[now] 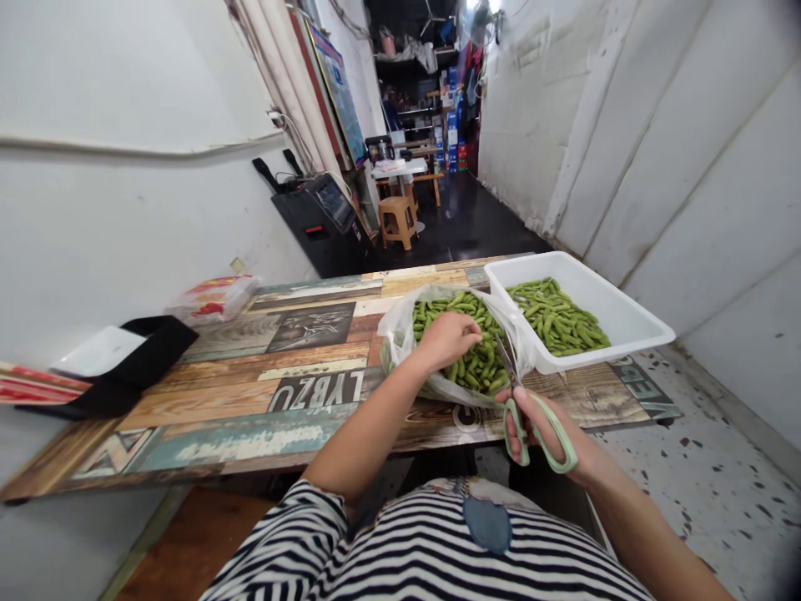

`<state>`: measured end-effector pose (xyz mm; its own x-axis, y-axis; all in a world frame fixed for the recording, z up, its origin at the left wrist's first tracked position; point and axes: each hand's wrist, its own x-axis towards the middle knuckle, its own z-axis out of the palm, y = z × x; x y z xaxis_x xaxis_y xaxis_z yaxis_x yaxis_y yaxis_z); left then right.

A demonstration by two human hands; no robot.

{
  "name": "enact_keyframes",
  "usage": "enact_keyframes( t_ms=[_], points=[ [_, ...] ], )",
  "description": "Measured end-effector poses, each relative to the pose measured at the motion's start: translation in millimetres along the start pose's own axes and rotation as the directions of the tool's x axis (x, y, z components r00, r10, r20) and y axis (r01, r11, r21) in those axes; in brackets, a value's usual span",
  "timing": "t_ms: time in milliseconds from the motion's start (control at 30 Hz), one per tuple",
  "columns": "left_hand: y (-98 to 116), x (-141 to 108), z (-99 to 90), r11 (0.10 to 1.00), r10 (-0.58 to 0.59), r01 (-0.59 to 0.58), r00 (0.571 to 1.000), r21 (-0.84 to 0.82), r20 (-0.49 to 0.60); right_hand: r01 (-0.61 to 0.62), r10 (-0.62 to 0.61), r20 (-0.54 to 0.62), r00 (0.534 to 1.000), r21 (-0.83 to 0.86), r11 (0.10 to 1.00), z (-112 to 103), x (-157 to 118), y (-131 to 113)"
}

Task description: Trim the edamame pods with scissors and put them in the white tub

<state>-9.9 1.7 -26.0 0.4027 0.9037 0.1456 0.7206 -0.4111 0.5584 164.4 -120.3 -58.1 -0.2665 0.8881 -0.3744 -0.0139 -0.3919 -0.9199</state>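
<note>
My left hand [448, 338] is over a clear plastic bag [395, 327] full of green soybean pods [476, 367]. Its fingers are pinched together, and whatever lies between them is too small to make out. A pair of scissors [515, 427] with pale green handles is in my right hand [551, 424], at the near right edge of the bag. The blades point up and away over the pods, close to my left fingertips. Right beside the bag stands a white plastic tub [635, 321], with more green pods [556, 319] heaped in its left part.
The wood-patterned table [250, 401] runs to the left. On it lie a plastic-wrapped red and white packet [216, 299] and a black holder [147, 359] by the wall. Beyond the table are a black machine [319, 217] and a tan stool [396, 221].
</note>
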Motion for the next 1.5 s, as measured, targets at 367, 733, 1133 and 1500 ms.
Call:
enact_keyframes(
  t_ms=[367, 733, 1133, 1500],
  points=[
    [-3.6, -9.6, 0.5, 0.975, 0.013, -0.021, 0.999, -0.222, -0.041, 0.043, -0.042, 0.009, 0.999, -0.226, 0.973, 6.7, 9.0, -15.2],
    [1.4, -9.9, 3.0, 0.880, -0.098, 0.087, 0.995, -0.466, 0.000, 0.025, -0.039, -0.079, 0.996, -0.171, 0.985, 4.3, 16.6, -7.0],
    [16.0, -15.7, 3.8, 0.450, -0.264, 0.216, 0.959, -0.867, 0.102, -0.016, 0.011, 0.064, 0.998, 0.087, 0.996, 9.7, 7.2, -10.2],
    [20.6, -19.3, 4.8, 0.375, -0.303, 0.262, 0.941, -0.889, 0.149, 0.035, -0.031, 0.056, 0.998, -0.068, 0.997, 12.0, 7.3, -8.9]
  ],
)
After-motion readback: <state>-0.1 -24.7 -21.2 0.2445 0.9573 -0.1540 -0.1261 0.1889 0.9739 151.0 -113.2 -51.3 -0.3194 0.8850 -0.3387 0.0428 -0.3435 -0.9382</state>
